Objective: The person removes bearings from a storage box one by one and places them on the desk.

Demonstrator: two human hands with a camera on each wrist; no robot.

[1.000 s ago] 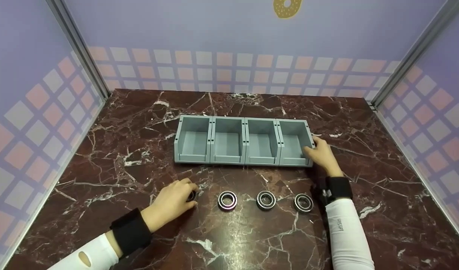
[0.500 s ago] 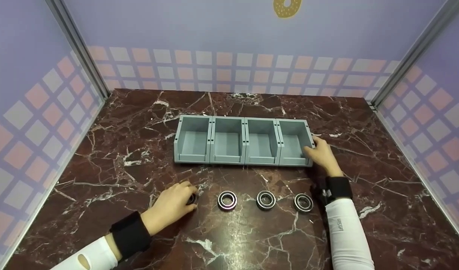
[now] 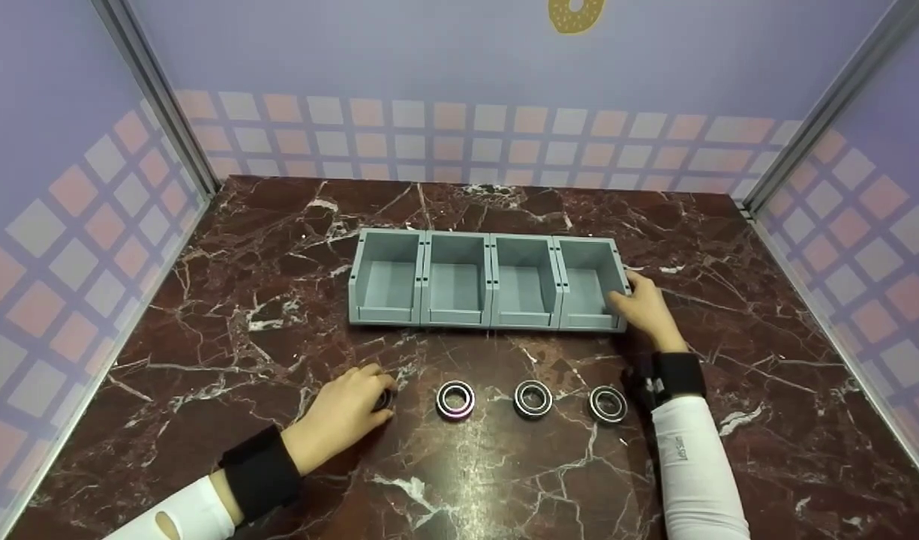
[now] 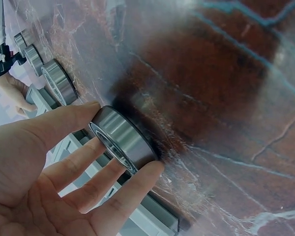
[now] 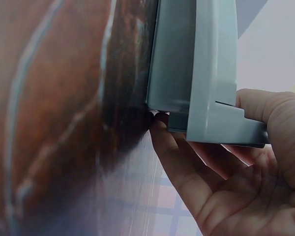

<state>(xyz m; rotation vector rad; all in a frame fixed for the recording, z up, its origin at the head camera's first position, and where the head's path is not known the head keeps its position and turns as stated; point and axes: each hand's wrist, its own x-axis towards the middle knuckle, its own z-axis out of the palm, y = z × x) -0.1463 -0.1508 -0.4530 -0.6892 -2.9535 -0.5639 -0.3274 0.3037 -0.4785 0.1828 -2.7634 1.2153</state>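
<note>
A row of four joined grey open bins (image 3: 491, 238) stands mid-table, all compartments bare. My right hand (image 3: 629, 297) grips the right end wall of the row; in the right wrist view its fingers (image 5: 187, 157) curl under the bin corner (image 5: 206, 73) with the thumb over the edge. My left hand (image 3: 375, 394) pinches a steel bearing (image 3: 385, 400) standing on edge on the marble, held between thumb (image 4: 64, 123) and fingers around the bearing (image 4: 123, 140). Three more bearings (image 3: 456, 400), (image 3: 533, 398), (image 3: 608, 404) lie flat in a line to its right.
The dark red marble table (image 3: 459, 480) is enclosed by lilac checked walls on the left, back and right, with metal posts (image 3: 155, 94) at the back corners. The right forearm's white sleeve (image 3: 688, 465) lies just right of the last bearing.
The left hand with its bearing has shifted very slightly toward me. The right hand and bins have stayed put.
</note>
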